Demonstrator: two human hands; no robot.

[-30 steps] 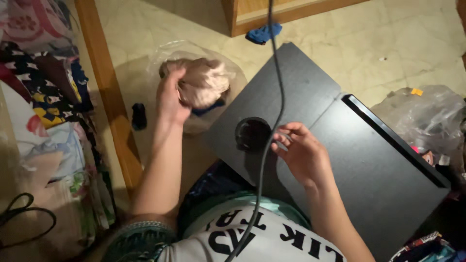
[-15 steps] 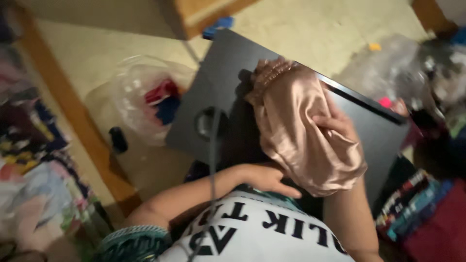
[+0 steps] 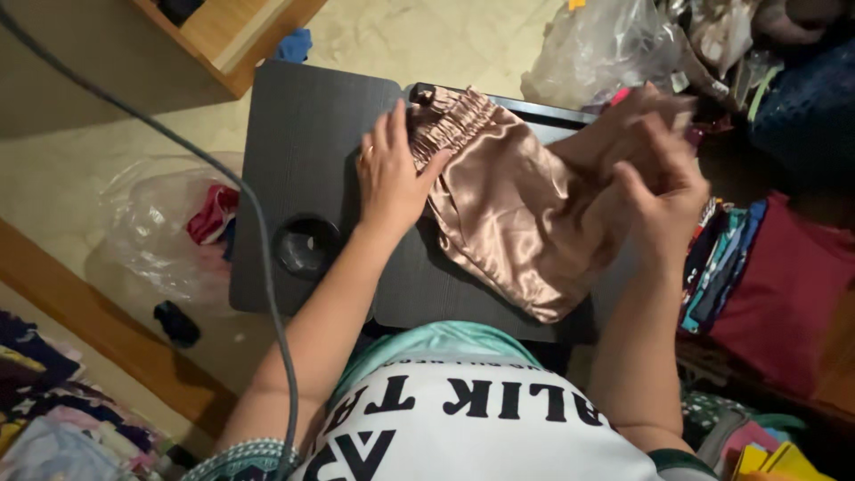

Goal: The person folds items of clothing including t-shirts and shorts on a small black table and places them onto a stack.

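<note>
Seen from the head camera: a pair of champagne-pink satin shorts (image 3: 512,214) lying spread on the dark surface (image 3: 307,134) of a lap tray, gathered elastic waistband (image 3: 445,120) at the far left end, leg end trailing toward the near right corner. Long axis running diagonally, from far-left waistband down to near-right hem. Left hand (image 3: 392,178) laid flat and open on the surface, fingers splayed, thumb and finger edge pressing the waistband end of the fabric, not clenched. Right hand (image 3: 663,183) lifted at the right edge of the garment, fingers curled and pinching a raised fold of the same satin, slightly blurred, so the exact grip hard to read. Shorts thus stretched between both hands, left nearer the waistband, right nearer the leg side. Round cup recess (image 3: 305,247) in the surface just left of the left forearm, apart from the cloth. Grey cable (image 3: 245,200) crossing in front of the tray's left part. Clear plastic bag (image 3: 169,232) with red clothing on the floor to the left; folded garments (image 3: 775,267) stacked to the right.
</note>
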